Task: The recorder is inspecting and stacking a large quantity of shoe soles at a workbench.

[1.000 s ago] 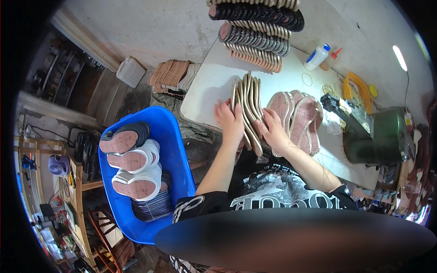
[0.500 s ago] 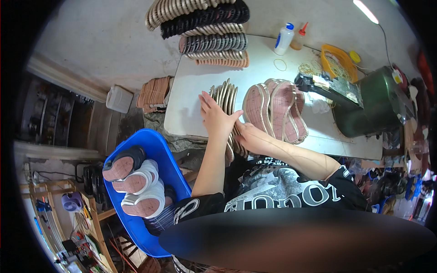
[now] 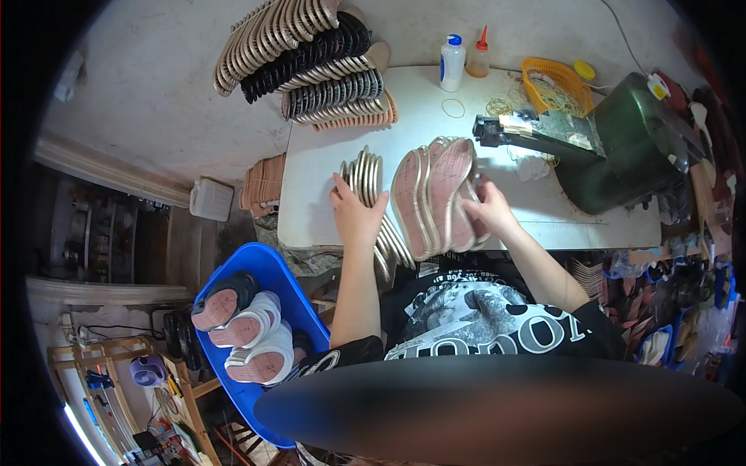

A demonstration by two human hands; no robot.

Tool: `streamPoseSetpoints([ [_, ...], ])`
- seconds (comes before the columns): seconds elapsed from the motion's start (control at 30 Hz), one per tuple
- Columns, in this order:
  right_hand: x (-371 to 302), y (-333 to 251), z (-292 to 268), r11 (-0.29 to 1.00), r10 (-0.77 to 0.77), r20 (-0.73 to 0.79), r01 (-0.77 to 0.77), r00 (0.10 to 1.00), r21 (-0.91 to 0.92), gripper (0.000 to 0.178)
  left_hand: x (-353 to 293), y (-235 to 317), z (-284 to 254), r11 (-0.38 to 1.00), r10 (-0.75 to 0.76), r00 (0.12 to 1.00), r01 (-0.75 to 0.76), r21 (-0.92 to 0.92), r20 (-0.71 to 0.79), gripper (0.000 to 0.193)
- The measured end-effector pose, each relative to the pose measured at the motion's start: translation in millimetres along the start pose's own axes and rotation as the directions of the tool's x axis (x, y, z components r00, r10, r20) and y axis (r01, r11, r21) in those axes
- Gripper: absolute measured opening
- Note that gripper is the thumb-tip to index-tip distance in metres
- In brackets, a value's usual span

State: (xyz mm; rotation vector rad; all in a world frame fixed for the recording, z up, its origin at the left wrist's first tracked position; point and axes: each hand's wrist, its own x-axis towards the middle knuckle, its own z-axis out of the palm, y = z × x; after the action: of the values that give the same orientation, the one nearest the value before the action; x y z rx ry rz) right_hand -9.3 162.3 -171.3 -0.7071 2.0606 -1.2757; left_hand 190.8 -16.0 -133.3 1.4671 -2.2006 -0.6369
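A row of gold-edged shoe soles (image 3: 365, 177) stands on edge on the white table (image 3: 311, 225), its lower end fanned out toward my body. My left hand (image 3: 357, 220) spans this row, thumb on one side and fingers on the other. Just to the right leans a group of pink-faced soles with gold rims (image 3: 423, 198). Around the right edge of that group closes my right hand (image 3: 493, 208), its thumb on a pink face and some fingers hidden behind.
Stacked rows of gold, black and grey soles (image 3: 311, 54) stand at the table's far left. Behind are a white bottle (image 3: 451, 66), an orange bottle (image 3: 478, 62) and a yellow basket (image 3: 536, 71). A dark green machine (image 3: 622, 147) occupies the right; a blue tub (image 3: 272, 264) holds shoes.
My right hand has left the standing row and moved right onto the pink-faced soles, which now stand closer together. My left hand stays at the row. The whole view has shifted slightly.
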Motion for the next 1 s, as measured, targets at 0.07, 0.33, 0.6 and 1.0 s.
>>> streamPoseSetpoints([
  [0.07, -3, -19, 17, 0.978, -0.164, 0.180, 0.135, 0.970, 0.160, 0.061, -2, 1, 10, 0.997, 0.074, 0.997, -0.074, -0.017, -0.034, 0.105],
  [0.33, 22, -43, 48, 0.910, -0.326, 0.274, 0.379, 0.905, -0.169, 0.074, -8, 13, 8, 0.984, 0.070, 0.997, -0.064, 0.168, -0.030, 0.110],
  [0.6, 7, -54, 67, 0.876, -0.339, 0.161, 0.373, 0.927, -0.306, 0.098, 14, 17, -4, 0.994, 0.028, 0.998, -0.033, 0.105, 0.057, 0.116],
  [1.0, 1, -43, 82, 0.903, -0.229, 0.237, 0.116, 0.944, 0.413, 0.063, -10, -62, 31, 0.513, 0.106, 0.990, 0.024, -0.858, 0.091, 0.073],
])
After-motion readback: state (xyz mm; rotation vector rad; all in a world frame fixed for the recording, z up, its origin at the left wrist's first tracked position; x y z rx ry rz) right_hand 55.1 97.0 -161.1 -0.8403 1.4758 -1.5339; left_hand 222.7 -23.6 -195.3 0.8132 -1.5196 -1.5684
